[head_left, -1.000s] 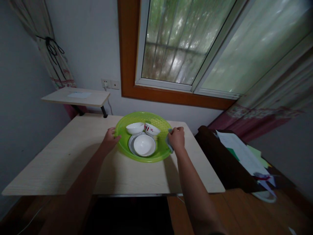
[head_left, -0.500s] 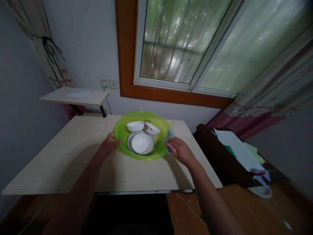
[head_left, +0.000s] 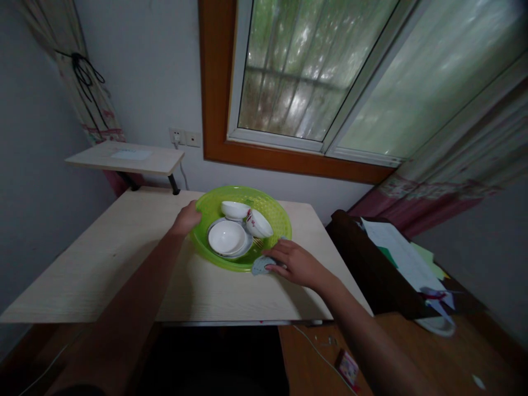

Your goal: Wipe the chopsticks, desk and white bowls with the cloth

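Observation:
A green plastic basin (head_left: 214, 197) stands on the wooden table. Inside lie a white bowl (head_left: 226, 237) on a grey-rimmed plate (head_left: 246, 242), a second white bowl (head_left: 235, 210), and a tilted bowl with red marks (head_left: 259, 224). Thin sticks, perhaps chopsticks (head_left: 258, 242), show beside them. My left hand (head_left: 187, 217) is closed on the basin's left rim. My right hand (head_left: 289, 259) grips a pale grey-blue cloth (head_left: 263, 265) against the rim at the front right.
The table (head_left: 231, 297) carries a small raised shelf (head_left: 124, 157) with a paper at the back left. A power socket (head_left: 177, 136) and a window (head_left: 297, 82) are on the wall. At right, a dark brown piece of furniture (head_left: 363, 264) holds papers.
My right hand has slid the cloth along the rim toward the front left. My left hand has moved up the left rim, and the basin with its dishes has turned.

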`<action>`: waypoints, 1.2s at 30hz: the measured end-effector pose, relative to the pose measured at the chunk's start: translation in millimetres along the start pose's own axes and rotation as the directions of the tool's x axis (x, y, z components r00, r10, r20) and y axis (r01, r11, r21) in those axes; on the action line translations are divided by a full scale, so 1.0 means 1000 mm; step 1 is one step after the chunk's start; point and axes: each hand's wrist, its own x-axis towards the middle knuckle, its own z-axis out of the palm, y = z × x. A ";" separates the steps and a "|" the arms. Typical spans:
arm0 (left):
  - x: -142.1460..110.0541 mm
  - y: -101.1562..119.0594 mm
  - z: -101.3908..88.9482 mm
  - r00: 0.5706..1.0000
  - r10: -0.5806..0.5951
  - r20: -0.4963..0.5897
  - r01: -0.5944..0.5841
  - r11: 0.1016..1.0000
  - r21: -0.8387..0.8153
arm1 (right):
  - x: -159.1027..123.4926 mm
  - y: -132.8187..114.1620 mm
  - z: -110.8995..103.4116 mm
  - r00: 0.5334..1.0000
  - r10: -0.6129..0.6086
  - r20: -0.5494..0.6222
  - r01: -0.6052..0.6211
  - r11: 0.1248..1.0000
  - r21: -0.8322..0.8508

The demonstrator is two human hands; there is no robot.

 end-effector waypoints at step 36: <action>0.011 0.017 0.002 1.000 -0.009 -0.003 0.009 0.975 0.221 | 0.098 -0.010 -0.030 0.603 0.456 0.655 -0.293 0.890 -0.350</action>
